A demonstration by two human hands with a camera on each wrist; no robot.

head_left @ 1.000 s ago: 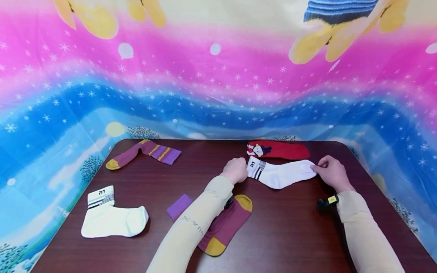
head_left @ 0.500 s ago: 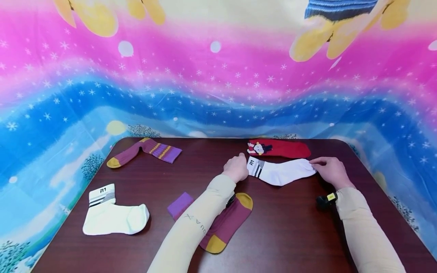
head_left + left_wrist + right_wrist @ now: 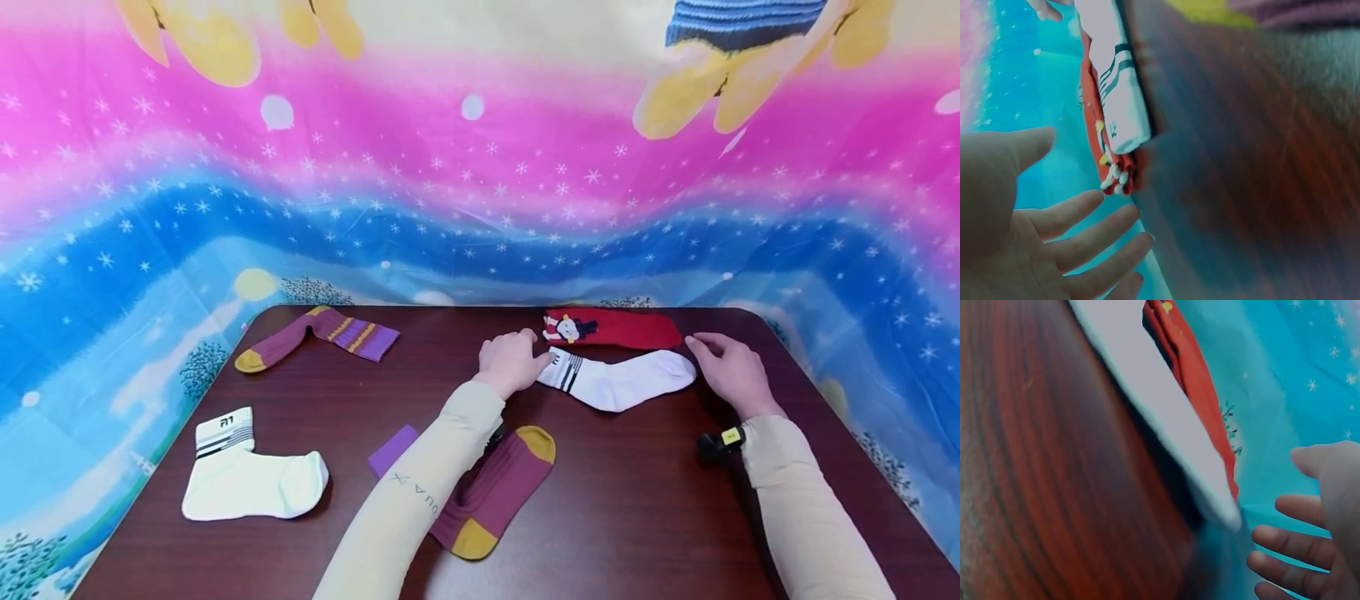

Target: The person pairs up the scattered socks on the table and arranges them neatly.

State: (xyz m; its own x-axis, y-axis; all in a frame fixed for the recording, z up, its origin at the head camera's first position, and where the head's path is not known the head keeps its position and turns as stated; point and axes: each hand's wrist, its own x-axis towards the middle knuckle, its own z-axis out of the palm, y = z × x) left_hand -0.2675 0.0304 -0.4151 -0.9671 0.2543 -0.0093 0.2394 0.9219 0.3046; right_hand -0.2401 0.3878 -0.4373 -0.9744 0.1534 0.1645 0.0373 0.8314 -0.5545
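White sock point(image 3: 618, 392) is down on the table point(image 3: 637, 500), far right, lying flat just in front of the red sock point(image 3: 626, 331); cuff towards the left hand point(image 3: 512, 364), toe end towards the right hand point(image 3: 727, 367); left hand has fingers spread, gripping nothing, thumb close by the cuff, contact hard to call from the head view; right hand is loose too, fingers extended off the toe end, holding nothing; my read: laying this one out is done or within a small nudge of it; it looks smooth, no bunching that I can see; rest of the lot: other white sock point(image 3: 251, 479) sits near left, well apart from its lookalike; far maroon sock point(image 3: 288, 343) is at the far left, bent at the heel; near maroon sock point(image 3: 506, 487) is mid-table, partly under the left sleeve point(image 3: 408, 500); so neither matching set is together as things lie; only one red in view, can't tell if a second is stacked beneath; nothing rolled up or tucked as far as visible.
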